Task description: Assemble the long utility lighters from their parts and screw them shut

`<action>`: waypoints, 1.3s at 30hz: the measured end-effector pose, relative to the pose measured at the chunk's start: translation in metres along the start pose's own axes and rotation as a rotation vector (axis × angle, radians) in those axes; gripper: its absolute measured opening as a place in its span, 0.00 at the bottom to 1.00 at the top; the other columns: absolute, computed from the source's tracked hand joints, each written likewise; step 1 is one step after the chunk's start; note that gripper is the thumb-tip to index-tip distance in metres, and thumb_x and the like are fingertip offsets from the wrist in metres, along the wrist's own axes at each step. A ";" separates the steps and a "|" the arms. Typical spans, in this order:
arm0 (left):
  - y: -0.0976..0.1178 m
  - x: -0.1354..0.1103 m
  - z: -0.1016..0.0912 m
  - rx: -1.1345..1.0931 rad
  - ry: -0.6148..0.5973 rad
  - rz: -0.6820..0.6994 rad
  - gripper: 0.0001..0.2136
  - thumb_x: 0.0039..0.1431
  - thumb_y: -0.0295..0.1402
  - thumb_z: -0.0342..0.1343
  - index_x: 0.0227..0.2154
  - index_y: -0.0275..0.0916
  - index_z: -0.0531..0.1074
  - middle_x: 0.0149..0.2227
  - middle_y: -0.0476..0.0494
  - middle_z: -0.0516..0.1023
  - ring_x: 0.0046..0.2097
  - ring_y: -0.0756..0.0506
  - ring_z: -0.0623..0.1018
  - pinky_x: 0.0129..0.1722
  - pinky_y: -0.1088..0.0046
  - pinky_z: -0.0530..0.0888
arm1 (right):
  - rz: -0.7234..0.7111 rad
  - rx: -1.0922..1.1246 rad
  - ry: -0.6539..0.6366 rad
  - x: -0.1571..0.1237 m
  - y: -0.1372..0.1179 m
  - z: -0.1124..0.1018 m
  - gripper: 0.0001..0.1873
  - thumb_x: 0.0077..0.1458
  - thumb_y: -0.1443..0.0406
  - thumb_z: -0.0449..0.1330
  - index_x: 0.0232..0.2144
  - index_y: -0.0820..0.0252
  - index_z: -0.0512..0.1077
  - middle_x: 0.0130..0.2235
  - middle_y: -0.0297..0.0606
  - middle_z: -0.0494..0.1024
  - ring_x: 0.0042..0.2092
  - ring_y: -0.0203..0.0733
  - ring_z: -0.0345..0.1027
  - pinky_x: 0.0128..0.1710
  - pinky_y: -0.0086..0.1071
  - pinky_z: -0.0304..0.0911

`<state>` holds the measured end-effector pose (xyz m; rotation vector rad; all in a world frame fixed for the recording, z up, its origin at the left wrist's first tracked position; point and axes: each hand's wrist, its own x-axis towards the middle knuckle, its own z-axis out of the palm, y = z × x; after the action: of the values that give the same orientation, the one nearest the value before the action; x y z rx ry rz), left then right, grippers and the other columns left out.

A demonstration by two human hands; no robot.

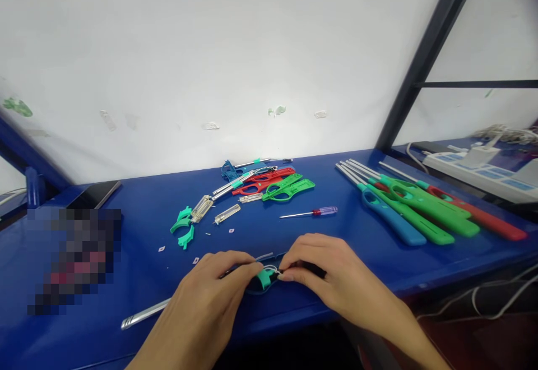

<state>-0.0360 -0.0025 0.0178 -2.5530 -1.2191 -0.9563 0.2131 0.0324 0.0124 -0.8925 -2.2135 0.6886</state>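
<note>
A long-nosed gas lighter with an opened dark blue handle shell lies at the table's front edge, its metal barrel pointing left. My left hand is closed around the barrel end of the handle, thumb and fingers by the teal trigger. My right hand pinches at the handle's inside, where a thin white wire curves to the fingertips. Part of the handle is hidden by my hands. Beyond them lies a screwdriver with a purple and red handle.
Behind are green shell halves, red shell halves, clear fuel tanks and teal triggers. Several whole lighters lie at right, near a power strip. A pixelated object is at left.
</note>
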 end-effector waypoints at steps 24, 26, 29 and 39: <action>0.000 -0.002 0.007 -0.074 0.018 -0.002 0.14 0.73 0.20 0.50 0.47 0.46 0.75 0.40 0.51 0.81 0.38 0.48 0.80 0.40 0.72 0.76 | 0.008 -0.070 0.019 -0.001 -0.002 0.003 0.12 0.67 0.61 0.68 0.52 0.47 0.77 0.43 0.27 0.82 0.43 0.38 0.75 0.47 0.30 0.64; 0.001 -0.001 0.008 -0.080 0.034 -0.001 0.12 0.73 0.22 0.50 0.46 0.45 0.75 0.40 0.51 0.81 0.38 0.47 0.80 0.40 0.72 0.76 | -0.010 -0.149 0.009 -0.001 -0.002 0.004 0.16 0.67 0.56 0.68 0.55 0.43 0.76 0.43 0.28 0.81 0.44 0.40 0.74 0.48 0.33 0.63; 0.003 0.001 0.008 -0.090 0.044 0.006 0.10 0.75 0.23 0.50 0.45 0.44 0.74 0.40 0.52 0.82 0.39 0.48 0.80 0.41 0.72 0.76 | -0.030 -0.245 -0.010 -0.001 -0.002 0.007 0.14 0.69 0.53 0.64 0.55 0.43 0.76 0.41 0.29 0.79 0.43 0.42 0.72 0.46 0.35 0.61; -0.001 0.004 -0.002 -0.091 -0.007 0.066 0.09 0.79 0.29 0.49 0.49 0.47 0.74 0.40 0.54 0.85 0.42 0.48 0.81 0.43 0.74 0.76 | -0.079 -0.319 -0.066 -0.001 -0.001 0.006 0.13 0.74 0.54 0.57 0.56 0.41 0.74 0.40 0.30 0.74 0.41 0.42 0.68 0.42 0.37 0.56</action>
<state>-0.0354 0.0001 0.0220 -2.6502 -1.1105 -1.0116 0.2086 0.0296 0.0084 -0.9404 -2.4463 0.3367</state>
